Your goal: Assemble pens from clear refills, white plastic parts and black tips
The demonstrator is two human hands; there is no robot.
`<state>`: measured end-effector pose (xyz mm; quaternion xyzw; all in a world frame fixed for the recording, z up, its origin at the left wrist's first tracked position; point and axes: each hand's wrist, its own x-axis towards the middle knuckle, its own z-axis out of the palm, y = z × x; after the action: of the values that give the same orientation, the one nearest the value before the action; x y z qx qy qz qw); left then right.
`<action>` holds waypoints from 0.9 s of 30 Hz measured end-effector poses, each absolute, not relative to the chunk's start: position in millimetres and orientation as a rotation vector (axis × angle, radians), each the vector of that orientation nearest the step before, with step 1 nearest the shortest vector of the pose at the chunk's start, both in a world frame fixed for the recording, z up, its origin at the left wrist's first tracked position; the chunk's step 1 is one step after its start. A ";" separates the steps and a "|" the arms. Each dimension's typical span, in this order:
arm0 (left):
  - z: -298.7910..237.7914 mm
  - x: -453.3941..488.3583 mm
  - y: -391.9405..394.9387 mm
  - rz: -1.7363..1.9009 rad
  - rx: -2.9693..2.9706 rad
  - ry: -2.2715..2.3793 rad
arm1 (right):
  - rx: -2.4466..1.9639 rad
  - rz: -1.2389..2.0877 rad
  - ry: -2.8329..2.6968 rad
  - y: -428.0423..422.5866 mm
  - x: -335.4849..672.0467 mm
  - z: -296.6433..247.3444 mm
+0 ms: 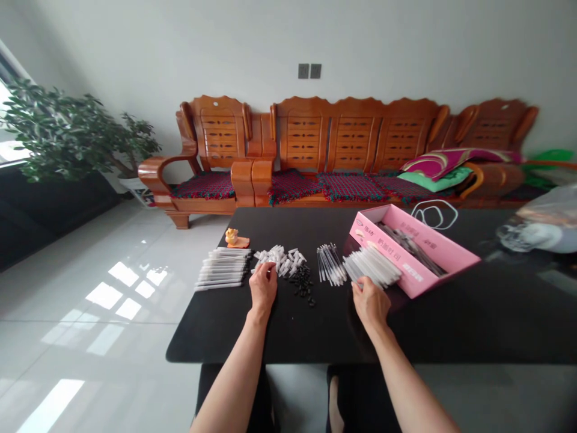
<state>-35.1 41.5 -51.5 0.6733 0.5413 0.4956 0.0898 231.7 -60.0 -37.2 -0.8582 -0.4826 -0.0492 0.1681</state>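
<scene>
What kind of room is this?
Probably a living room: there's a long wooden sofa against the wall, a black table in front, and a big leafy plant.

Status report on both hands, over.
Left hand at small white pieces, grip unclear. Right hand at whitish tubes, grip unclear. Black pieces between hands; pink box beside tubes.

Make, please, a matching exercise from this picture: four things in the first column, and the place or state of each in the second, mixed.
1. left hand
2. right hand
3. pink box
4. small black pieces

A. scattered on the table between the hands
B. fingertips by the near ends of the translucent tubes
C. holds dark sticks
D. fingertips at the short white pieces

Pairs: 1-D, 2-B, 3-C, 4-A
</scene>
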 end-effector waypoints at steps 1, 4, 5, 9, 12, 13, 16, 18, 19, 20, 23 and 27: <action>-51.4 -34.3 41.2 1.473 2.001 1.603 | -2.486 -0.131 -1.424 -59.0 236.5 -34.9; -51.4 -32.3 40.1 1.470 2.017 1.576 | -2.557 -0.093 -1.563 -52.5 241.5 -28.8; -51.5 -32.1 39.8 1.467 2.027 1.568 | -2.569 -0.086 -1.594 -49.8 241.2 -26.8; -52.0 -32.1 39.8 1.457 2.042 1.536 | -2.584 -0.036 -1.621 -41.1 238.4 -17.5; -51.7 -32.1 39.8 1.450 2.037 1.528 | -2.479 0.082 -1.477 -39.1 237.4 -11.9; -51.5 -32.0 39.6 1.445 2.037 1.530 | -2.399 0.137 -1.409 -38.9 237.1 -11.3; -50.9 -31.8 39.0 1.430 2.032 1.541 | -2.067 0.421 -1.160 -38.4 236.1 -14.4; -50.7 -31.6 38.7 1.426 2.023 1.545 | -1.821 0.663 -0.969 -37.1 235.3 -19.6; -50.6 -31.6 38.6 1.426 2.019 1.544 | -1.707 0.755 -0.886 -36.1 235.2 -22.6; -50.6 -31.5 38.5 1.427 2.015 1.542 | -1.611 0.820 -0.821 -34.9 235.4 -25.7; -50.4 -31.0 38.7 1.431 2.014 1.532 | -1.475 0.891 -0.733 -29.9 238.3 -33.4; -50.4 -30.2 39.2 1.432 2.018 1.523 | -1.688 0.760 -0.880 -19.2 244.2 -33.8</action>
<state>-30.2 39.2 -50.4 0.6896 0.5205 0.4895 0.1177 244.2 -19.2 -33.8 -0.7037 -0.3669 0.3170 0.5193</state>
